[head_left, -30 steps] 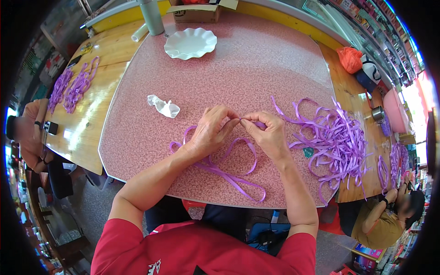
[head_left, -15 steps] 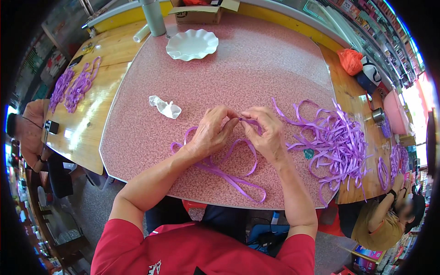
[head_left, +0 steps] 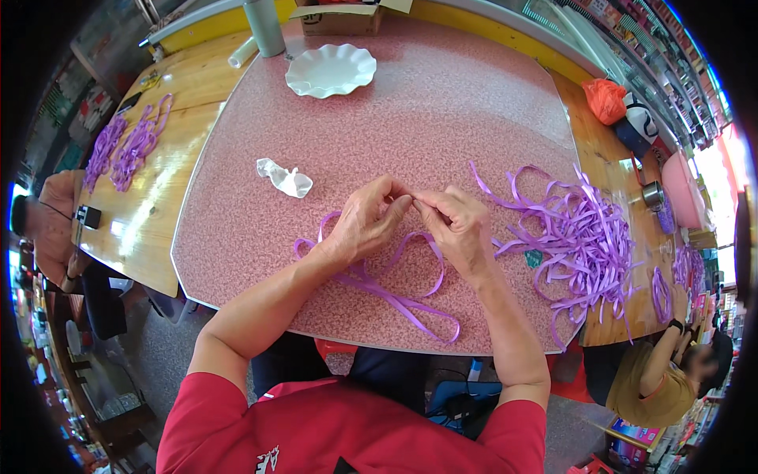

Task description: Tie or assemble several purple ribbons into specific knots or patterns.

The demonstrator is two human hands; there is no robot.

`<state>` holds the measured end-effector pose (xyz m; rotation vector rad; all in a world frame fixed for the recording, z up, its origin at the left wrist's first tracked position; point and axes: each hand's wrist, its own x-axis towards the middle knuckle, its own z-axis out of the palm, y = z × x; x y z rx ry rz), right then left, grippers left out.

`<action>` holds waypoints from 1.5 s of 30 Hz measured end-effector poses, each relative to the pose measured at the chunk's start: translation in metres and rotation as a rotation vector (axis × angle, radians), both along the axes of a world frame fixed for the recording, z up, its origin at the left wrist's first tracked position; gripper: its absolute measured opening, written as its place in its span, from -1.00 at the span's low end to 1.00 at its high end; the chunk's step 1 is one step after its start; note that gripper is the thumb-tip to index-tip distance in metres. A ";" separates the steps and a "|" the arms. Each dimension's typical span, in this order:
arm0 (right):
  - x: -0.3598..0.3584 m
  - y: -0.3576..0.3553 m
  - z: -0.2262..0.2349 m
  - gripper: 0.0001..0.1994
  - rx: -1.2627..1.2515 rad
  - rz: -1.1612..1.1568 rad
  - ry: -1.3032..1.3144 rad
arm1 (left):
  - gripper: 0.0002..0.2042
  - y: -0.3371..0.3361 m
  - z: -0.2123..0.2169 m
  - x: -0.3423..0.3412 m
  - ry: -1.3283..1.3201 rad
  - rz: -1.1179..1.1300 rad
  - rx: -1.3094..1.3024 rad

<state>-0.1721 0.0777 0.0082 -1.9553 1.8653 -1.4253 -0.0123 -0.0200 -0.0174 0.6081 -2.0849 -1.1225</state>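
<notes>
My left hand (head_left: 368, 220) and my right hand (head_left: 459, 229) meet over the middle of the pink speckled table (head_left: 442, 134). Both are closed, thumbs and forefingers pinched tip to tip. A length of purple ribbon (head_left: 433, 278) runs up to my fingers and lies in loose loops on the table beneath them. The bit between my fingertips is mostly covered. To the right of my right hand spreads a big tangled heap of purple ribbon (head_left: 588, 245), with a small green piece (head_left: 534, 258) at its left side.
Beyond my left hand lies a crumpled white tissue (head_left: 284, 178). Farther off stand a scalloped white plate (head_left: 332, 71), a pale green bottle (head_left: 264, 28) and a cardboard box (head_left: 339, 21). Ribbon bundles (head_left: 138, 146) lie on the wooden table at left. One person (head_left: 59, 225) sits left, another (head_left: 659, 383) right.
My fingertips have drawn closer together, and the ribbon that showed between and below them is now mostly hidden. The loops on the table have barely shifted.
</notes>
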 end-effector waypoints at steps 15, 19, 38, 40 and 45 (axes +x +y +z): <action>-0.006 0.000 0.002 -0.90 0.057 0.056 -0.085 | -0.82 -0.002 -0.002 -0.001 0.008 -0.020 0.197; -0.007 -0.004 -0.006 -0.91 0.045 0.022 -0.100 | -0.76 -0.005 0.006 -0.003 0.047 0.058 -0.167; -0.046 -0.006 -0.003 -0.95 -0.082 0.090 0.310 | -0.89 -0.008 0.010 -0.003 -0.199 -0.142 -0.458; -0.074 0.003 0.003 -0.97 -0.142 0.003 0.323 | -0.85 -0.003 0.010 0.001 -0.178 -0.124 -0.264; -0.049 0.024 0.058 -0.88 0.126 -0.081 -0.169 | -0.67 0.007 0.030 -0.013 -0.100 -0.133 0.174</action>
